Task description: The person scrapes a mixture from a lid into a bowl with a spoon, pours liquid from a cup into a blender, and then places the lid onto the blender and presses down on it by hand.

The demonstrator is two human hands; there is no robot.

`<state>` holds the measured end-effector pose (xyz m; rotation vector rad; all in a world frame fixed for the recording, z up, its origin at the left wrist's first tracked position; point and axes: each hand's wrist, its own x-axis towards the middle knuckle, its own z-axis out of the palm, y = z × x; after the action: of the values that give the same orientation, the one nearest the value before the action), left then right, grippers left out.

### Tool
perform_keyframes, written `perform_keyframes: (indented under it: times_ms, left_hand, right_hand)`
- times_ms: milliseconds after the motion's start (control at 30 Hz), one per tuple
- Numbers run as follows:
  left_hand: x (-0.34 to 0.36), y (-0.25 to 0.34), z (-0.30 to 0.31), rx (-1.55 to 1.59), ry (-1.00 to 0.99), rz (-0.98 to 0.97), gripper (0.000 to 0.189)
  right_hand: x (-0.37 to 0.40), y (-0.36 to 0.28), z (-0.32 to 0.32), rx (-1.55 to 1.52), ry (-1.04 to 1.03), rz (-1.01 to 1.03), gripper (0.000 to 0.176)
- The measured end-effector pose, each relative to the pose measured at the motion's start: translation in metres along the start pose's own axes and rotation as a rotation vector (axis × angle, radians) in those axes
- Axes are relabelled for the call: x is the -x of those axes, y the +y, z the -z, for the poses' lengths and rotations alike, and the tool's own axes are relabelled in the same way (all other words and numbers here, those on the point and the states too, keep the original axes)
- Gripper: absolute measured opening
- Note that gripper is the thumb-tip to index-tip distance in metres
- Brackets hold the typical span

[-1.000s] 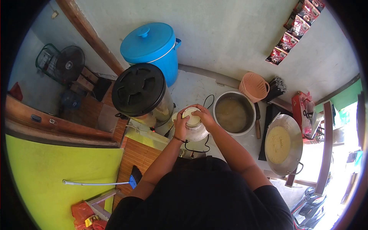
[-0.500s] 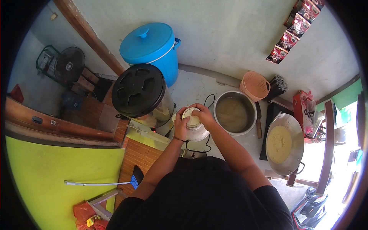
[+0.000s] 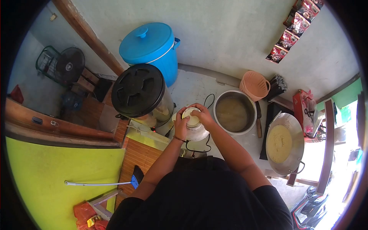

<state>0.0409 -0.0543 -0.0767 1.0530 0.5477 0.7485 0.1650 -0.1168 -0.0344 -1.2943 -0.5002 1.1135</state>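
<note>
A round white lid (image 3: 193, 120) tops a pale, rounded container (image 3: 197, 134), and a black cord lies around it. Curled around the lid's left side is my left hand (image 3: 180, 126), a dark band on its wrist. My right hand (image 3: 205, 117) grips the far and right side, its thumb resting on the top near the other thumb. Fingertips on the far side are partly hidden. Just right of the hands sits a wide metal pot (image 3: 234, 113) of cloudy liquid.
A black-lidded clear bin (image 3: 140, 90) and a blue lidded bucket (image 3: 149, 44) stand at the left. Toward the right are a pink basket (image 3: 254, 86), a wooden-handled knife (image 3: 259, 124) and a wok (image 3: 299, 147) of yellowish liquid. A broom (image 3: 134, 181) is lower left.
Both hands stay on the white lid, with barely any shift. The bubbles on the wok's liquid look slightly different.
</note>
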Motion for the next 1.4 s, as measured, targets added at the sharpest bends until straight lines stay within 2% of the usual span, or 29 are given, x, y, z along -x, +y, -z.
perform_keyframes:
  times_ms: [767,967,1067,1400]
  left_hand:
    - [-0.002,-0.005,0.001,-0.052,0.001,-0.036,0.053]
    - [0.0,0.002,0.0,0.008,-0.015,-0.014,0.053]
    - [-0.001,0.002,0.001,0.132,-0.011,0.026,0.051]
    - [-0.002,0.0,0.004,0.123,-0.041,0.037,0.052]
  right_hand:
    - [0.0,0.002,-0.001,-0.045,-0.004,0.04,0.026]
    - [-0.002,0.006,0.0,-0.006,-0.003,0.049,0.026]
    - [0.0,0.003,-0.001,0.007,0.003,0.049,0.026]
    - [0.005,-0.004,-0.003,0.047,0.009,0.035,0.026]
